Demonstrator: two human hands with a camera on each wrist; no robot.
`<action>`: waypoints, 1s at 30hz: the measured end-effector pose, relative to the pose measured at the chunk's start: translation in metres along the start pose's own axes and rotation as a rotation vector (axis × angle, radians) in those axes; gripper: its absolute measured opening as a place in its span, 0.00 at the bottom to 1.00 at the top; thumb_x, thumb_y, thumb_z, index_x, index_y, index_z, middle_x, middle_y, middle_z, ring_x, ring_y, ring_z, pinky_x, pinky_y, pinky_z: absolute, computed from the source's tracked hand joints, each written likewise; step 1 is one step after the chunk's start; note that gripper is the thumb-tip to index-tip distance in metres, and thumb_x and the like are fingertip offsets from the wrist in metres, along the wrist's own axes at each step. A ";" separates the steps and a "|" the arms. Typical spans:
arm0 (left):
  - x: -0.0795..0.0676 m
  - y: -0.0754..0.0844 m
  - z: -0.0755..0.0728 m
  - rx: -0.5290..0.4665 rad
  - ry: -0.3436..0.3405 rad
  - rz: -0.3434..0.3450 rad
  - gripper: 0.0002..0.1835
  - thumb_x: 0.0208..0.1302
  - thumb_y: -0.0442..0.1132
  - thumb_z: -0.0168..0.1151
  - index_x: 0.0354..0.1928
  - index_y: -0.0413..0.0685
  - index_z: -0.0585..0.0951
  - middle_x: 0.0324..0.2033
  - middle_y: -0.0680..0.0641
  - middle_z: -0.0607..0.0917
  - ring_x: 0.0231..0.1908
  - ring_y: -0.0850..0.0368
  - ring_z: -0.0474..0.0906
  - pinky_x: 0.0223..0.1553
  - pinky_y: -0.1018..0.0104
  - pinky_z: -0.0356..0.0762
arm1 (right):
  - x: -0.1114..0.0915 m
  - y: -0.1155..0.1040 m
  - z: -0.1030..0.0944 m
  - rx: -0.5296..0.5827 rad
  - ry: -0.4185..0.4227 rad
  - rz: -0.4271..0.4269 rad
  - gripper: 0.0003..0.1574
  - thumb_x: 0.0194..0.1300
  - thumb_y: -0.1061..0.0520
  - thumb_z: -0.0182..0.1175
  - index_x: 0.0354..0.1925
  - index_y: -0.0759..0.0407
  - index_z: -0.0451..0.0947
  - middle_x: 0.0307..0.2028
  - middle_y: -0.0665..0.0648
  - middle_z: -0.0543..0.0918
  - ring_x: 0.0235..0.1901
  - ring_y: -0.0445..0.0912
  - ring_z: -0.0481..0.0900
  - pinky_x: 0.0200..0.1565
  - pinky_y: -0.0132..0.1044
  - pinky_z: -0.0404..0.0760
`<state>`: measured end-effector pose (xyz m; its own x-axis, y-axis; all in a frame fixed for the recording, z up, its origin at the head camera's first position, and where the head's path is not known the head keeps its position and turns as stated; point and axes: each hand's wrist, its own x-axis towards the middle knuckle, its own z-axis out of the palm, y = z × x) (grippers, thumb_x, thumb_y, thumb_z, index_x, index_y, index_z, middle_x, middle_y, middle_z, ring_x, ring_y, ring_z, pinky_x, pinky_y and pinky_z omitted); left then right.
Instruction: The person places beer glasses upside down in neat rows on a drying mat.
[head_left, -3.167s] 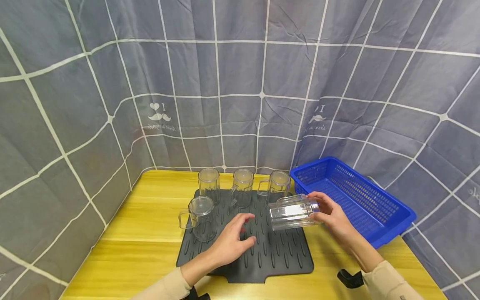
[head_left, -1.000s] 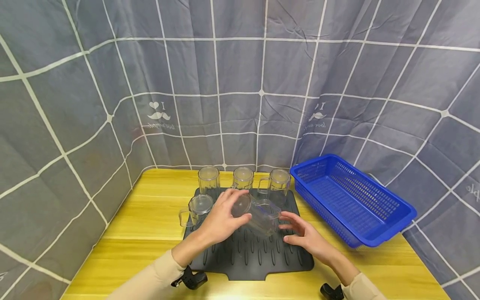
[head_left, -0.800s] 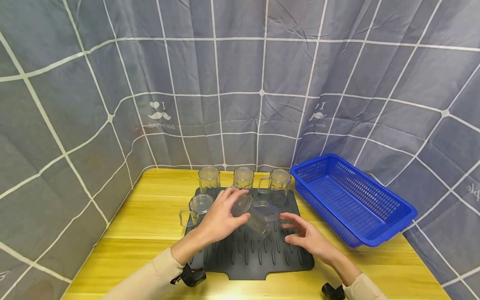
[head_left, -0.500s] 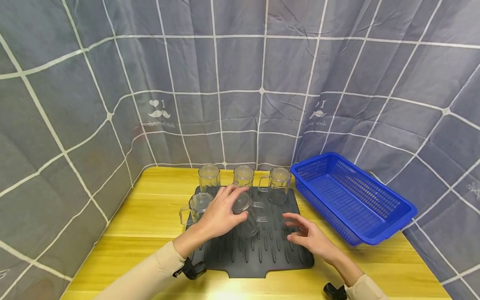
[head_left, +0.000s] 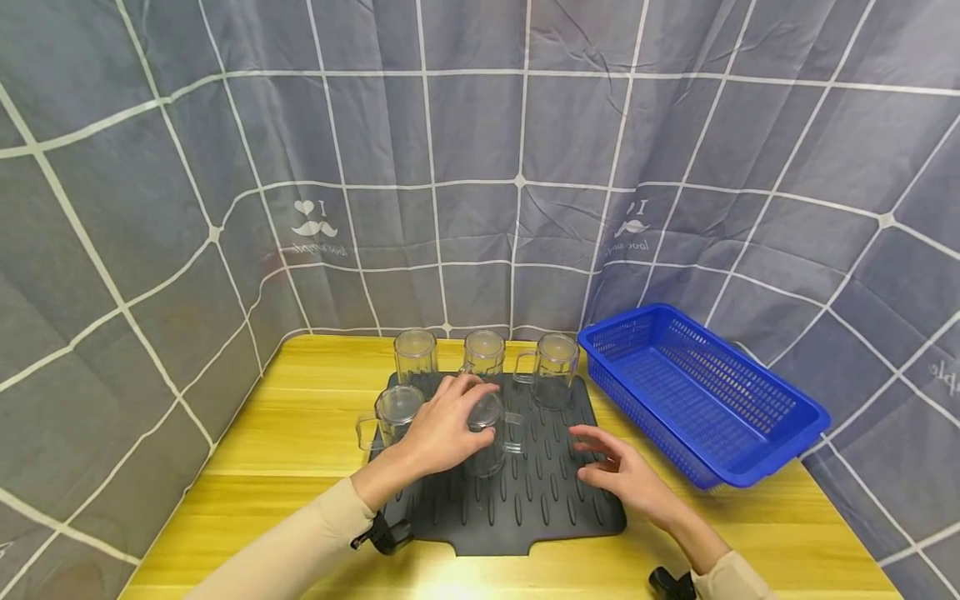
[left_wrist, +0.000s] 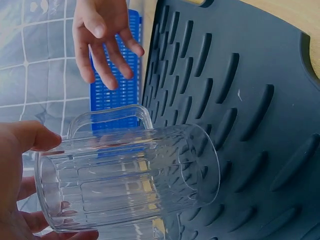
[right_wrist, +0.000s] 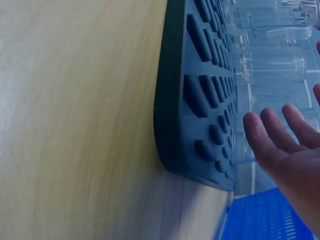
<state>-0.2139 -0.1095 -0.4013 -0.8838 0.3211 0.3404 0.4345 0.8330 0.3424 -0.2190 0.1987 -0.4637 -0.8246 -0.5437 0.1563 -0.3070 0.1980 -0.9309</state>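
My left hand point(head_left: 444, 427) grips a clear glass mug point(head_left: 487, 454) around its base. The mug is upside down, its rim right at the black ribbed drying mat point(head_left: 525, 508) and its handle pointing right. In the left wrist view, thumb and fingers wrap the base end of this mug point(left_wrist: 125, 182). To the right, my right hand point(head_left: 621, 473) hovers over the mat's right side with fingers spread and nothing in them. Three inverted mugs stand along the mat's back edge, among them the right-hand mug point(head_left: 555, 375). Another inverted mug point(head_left: 396, 412) is just left of my left hand, partly hidden by it.
A blue perforated plastic basket point(head_left: 780, 458) stands at the right of the yellow wooden table point(head_left: 262, 467). A grey curtain point(head_left: 480, 167) with white grid lines closes off the back and both sides.
The mug passed from my right hand to my left, swung from tilted to upright upside down, and came down at the mat. My right hand let go and drew back slightly right.
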 end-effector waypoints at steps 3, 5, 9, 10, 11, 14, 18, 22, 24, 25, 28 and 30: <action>-0.001 0.000 0.002 0.001 -0.017 0.001 0.28 0.53 0.52 0.62 0.58 0.64 0.73 0.55 0.56 0.70 0.52 0.57 0.65 0.29 0.64 0.70 | -0.001 0.002 0.000 0.004 0.003 0.005 0.34 0.60 0.61 0.61 0.63 0.52 0.64 0.63 0.60 0.66 0.60 0.58 0.66 0.49 0.37 0.76; -0.002 0.000 0.003 0.003 -0.032 0.001 0.27 0.53 0.52 0.62 0.58 0.63 0.73 0.55 0.55 0.70 0.52 0.57 0.65 0.32 0.62 0.72 | -0.003 0.003 0.001 0.006 -0.004 0.018 0.34 0.60 0.61 0.61 0.63 0.52 0.64 0.63 0.63 0.65 0.60 0.58 0.66 0.49 0.37 0.76; -0.004 0.001 0.006 0.005 -0.050 -0.003 0.27 0.53 0.53 0.62 0.58 0.63 0.73 0.55 0.55 0.70 0.54 0.56 0.64 0.38 0.58 0.74 | -0.005 0.006 0.002 0.002 -0.014 0.031 0.34 0.61 0.59 0.61 0.64 0.52 0.63 0.63 0.62 0.65 0.60 0.55 0.66 0.50 0.37 0.76; -0.004 0.001 0.007 0.006 -0.050 0.000 0.27 0.53 0.53 0.62 0.58 0.63 0.73 0.55 0.55 0.70 0.55 0.57 0.64 0.40 0.57 0.75 | -0.005 0.007 0.002 -0.001 -0.011 0.027 0.34 0.61 0.59 0.61 0.63 0.52 0.63 0.63 0.61 0.65 0.60 0.54 0.66 0.50 0.38 0.75; -0.003 0.002 0.008 0.005 -0.048 0.002 0.27 0.53 0.53 0.62 0.58 0.63 0.73 0.55 0.55 0.70 0.55 0.57 0.64 0.41 0.57 0.75 | -0.005 0.007 0.002 -0.004 -0.008 0.021 0.33 0.61 0.59 0.61 0.63 0.52 0.63 0.63 0.60 0.66 0.60 0.53 0.66 0.51 0.38 0.75; -0.001 0.002 0.009 0.000 -0.044 0.012 0.27 0.53 0.52 0.62 0.58 0.62 0.73 0.56 0.54 0.69 0.57 0.56 0.62 0.44 0.56 0.74 | -0.004 0.008 0.001 -0.009 0.002 -0.003 0.33 0.60 0.60 0.61 0.63 0.54 0.63 0.62 0.59 0.67 0.59 0.50 0.68 0.51 0.41 0.75; 0.001 0.002 0.011 -0.015 -0.048 0.019 0.27 0.53 0.51 0.62 0.58 0.61 0.73 0.57 0.53 0.68 0.59 0.55 0.61 0.45 0.55 0.74 | -0.003 0.007 -0.002 -0.007 0.005 -0.008 0.34 0.60 0.61 0.60 0.63 0.54 0.63 0.61 0.61 0.67 0.58 0.49 0.69 0.50 0.39 0.76; 0.000 0.002 0.011 -0.016 -0.064 0.018 0.28 0.53 0.52 0.62 0.58 0.62 0.73 0.59 0.52 0.68 0.60 0.55 0.60 0.46 0.54 0.74 | -0.002 0.005 -0.003 -0.026 0.006 -0.003 0.34 0.60 0.62 0.61 0.64 0.53 0.63 0.61 0.62 0.68 0.57 0.49 0.70 0.48 0.37 0.76; -0.001 0.002 0.011 -0.019 -0.070 0.018 0.28 0.52 0.53 0.62 0.58 0.62 0.73 0.59 0.51 0.68 0.60 0.55 0.60 0.46 0.53 0.73 | 0.000 0.003 -0.003 -0.042 0.006 -0.019 0.34 0.60 0.62 0.61 0.64 0.53 0.63 0.61 0.62 0.68 0.57 0.49 0.70 0.47 0.37 0.77; 0.000 0.002 0.011 -0.020 -0.070 0.019 0.28 0.52 0.54 0.61 0.58 0.62 0.73 0.59 0.51 0.68 0.61 0.55 0.60 0.46 0.53 0.73 | 0.001 0.002 -0.004 -0.052 0.008 -0.029 0.34 0.60 0.62 0.60 0.64 0.53 0.63 0.61 0.61 0.68 0.57 0.49 0.70 0.47 0.38 0.77; 0.001 0.002 0.010 -0.027 -0.059 0.021 0.28 0.52 0.54 0.61 0.58 0.61 0.73 0.60 0.51 0.67 0.62 0.54 0.59 0.47 0.51 0.73 | 0.006 -0.002 -0.008 -0.112 0.019 -0.060 0.33 0.61 0.60 0.60 0.64 0.50 0.64 0.60 0.57 0.69 0.56 0.49 0.70 0.47 0.37 0.77; 0.002 0.002 0.009 -0.024 -0.046 0.022 0.28 0.53 0.55 0.60 0.58 0.61 0.73 0.60 0.50 0.67 0.63 0.52 0.58 0.50 0.50 0.72 | 0.011 -0.007 -0.011 -0.172 0.023 -0.078 0.32 0.62 0.56 0.59 0.64 0.48 0.64 0.60 0.54 0.70 0.56 0.48 0.70 0.48 0.39 0.76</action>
<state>-0.2166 -0.1032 -0.4084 -0.8806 0.3604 0.3076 0.4578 0.8146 0.3561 -0.2315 0.2002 -0.4519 -0.8050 -0.5447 0.2352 -0.4455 0.2931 -0.8460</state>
